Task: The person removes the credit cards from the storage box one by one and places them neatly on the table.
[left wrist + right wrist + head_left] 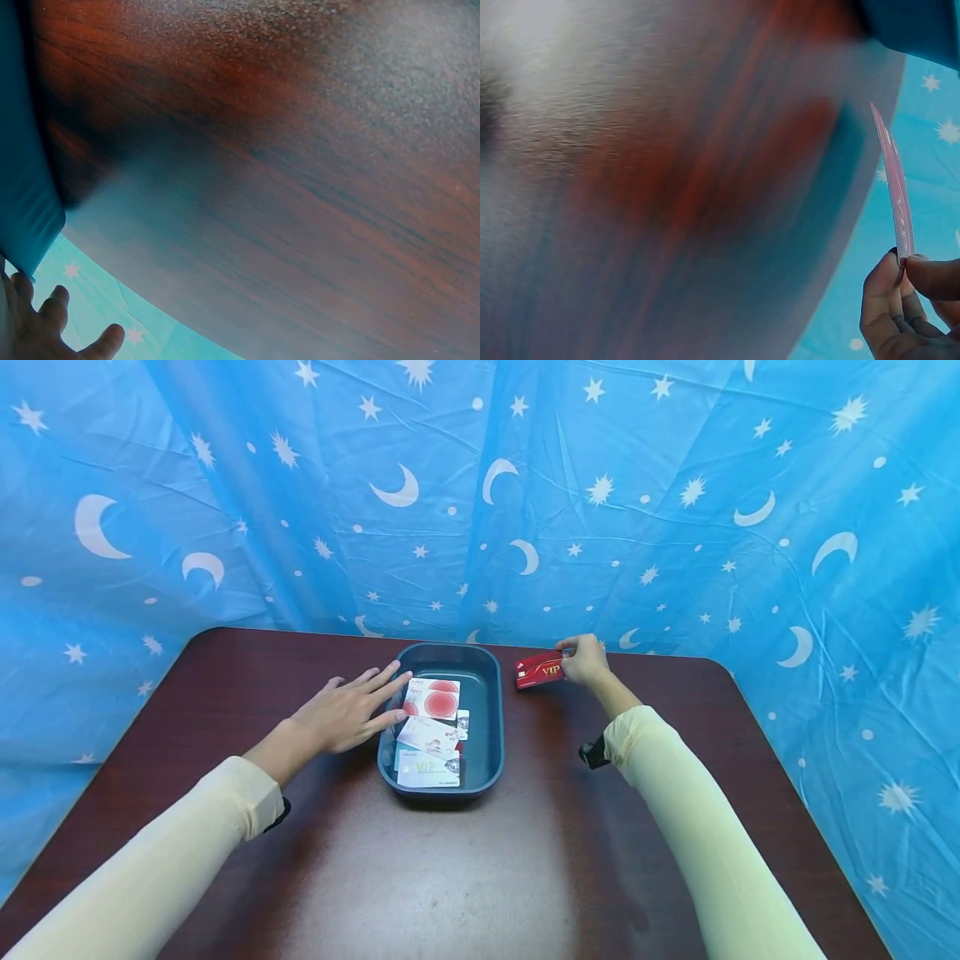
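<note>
My right hand (586, 660) pinches a red card marked VIP (540, 670) by its right end, to the right of the tray. In the right wrist view, thumb and finger grip the end of that card (897, 195), seen nearly edge-on above the table. My left hand (347, 712) has its fingers spread at the left rim of a dark blue tray (492, 727), fingertips over the edge near the cards. Inside the tray lie several cards: a white one with red circles (441, 702), a pale patterned one (426, 735) and a white VIP card (427, 770), partly overlapping.
The tray stands near the back edge of a dark brown wooden table (480, 877). Behind and beside the table hangs a blue curtain (450, 543) with white moons and stars. A dark band (594, 752) shows at the right cuff.
</note>
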Action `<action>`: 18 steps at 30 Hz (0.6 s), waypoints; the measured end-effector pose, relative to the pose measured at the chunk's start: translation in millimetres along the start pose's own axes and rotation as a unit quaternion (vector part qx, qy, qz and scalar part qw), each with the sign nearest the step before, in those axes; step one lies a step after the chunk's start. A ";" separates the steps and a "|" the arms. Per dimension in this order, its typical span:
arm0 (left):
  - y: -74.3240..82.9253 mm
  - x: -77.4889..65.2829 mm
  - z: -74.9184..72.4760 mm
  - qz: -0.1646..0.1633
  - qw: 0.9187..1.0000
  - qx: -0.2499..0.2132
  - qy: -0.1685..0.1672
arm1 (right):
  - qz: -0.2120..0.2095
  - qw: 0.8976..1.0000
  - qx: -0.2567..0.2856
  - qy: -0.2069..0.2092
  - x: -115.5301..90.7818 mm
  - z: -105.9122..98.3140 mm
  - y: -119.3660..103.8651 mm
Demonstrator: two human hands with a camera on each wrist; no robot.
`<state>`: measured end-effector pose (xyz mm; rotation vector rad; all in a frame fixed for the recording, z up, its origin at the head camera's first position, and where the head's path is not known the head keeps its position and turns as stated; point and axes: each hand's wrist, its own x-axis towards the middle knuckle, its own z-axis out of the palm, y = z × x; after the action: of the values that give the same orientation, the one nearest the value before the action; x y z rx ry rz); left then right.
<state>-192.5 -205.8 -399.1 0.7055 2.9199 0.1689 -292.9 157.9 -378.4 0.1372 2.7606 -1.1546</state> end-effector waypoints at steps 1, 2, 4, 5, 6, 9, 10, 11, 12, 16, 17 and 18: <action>0.0 -0.1 0.1 0.001 1.000 0.000 0.002 | 0.000 1.000 -0.004 -0.001 -0.2 1.3 2.9; 0.2 -0.2 0.2 0.003 1.000 0.001 0.004 | 0.001 1.000 -0.006 -0.003 -0.3 2.7 5.9; 0.1 0.0 0.8 0.003 1.000 0.001 0.005 | 0.007 1.000 -0.008 -0.004 0.1 5.4 11.4; 0.2 -0.2 0.9 0.004 1.000 0.000 0.006 | 0.010 1.000 -0.010 -0.003 0.7 6.6 14.1; -0.1 -0.2 1.5 0.004 1.000 -0.001 0.008 | 0.012 1.000 -0.011 -0.002 1.0 7.7 16.3; -0.5 -0.2 2.5 0.002 1.000 0.000 0.008 | 0.014 1.000 -0.026 0.000 2.1 10.3 21.9; -0.5 -0.3 2.6 0.002 1.000 -0.001 0.008 | 0.012 0.999 -0.033 0.000 2.2 11.0 23.3; -0.4 -0.6 2.4 0.002 1.000 -0.003 0.008 | 0.012 0.999 -0.041 -0.001 2.2 11.6 24.5; -0.2 -0.7 2.2 0.001 1.000 -0.002 0.007 | 0.011 0.999 -0.048 -0.003 2.0 12.0 25.7; 0.9 -2.0 0.2 0.003 1.000 -0.003 0.008 | 0.014 0.998 -0.059 -0.005 1.5 14.9 30.4; 1.4 -2.4 -0.4 0.003 1.000 -0.002 0.008 | 0.014 0.998 -0.060 -0.004 1.3 15.5 31.1; 1.6 -2.7 -0.8 0.004 1.000 -0.001 0.009 | 0.014 0.998 -0.061 -0.003 1.2 16.1 31.7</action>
<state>-189.5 -205.7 -397.8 0.7196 2.9346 0.1806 -288.1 168.7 -412.0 0.1583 2.8052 -0.9746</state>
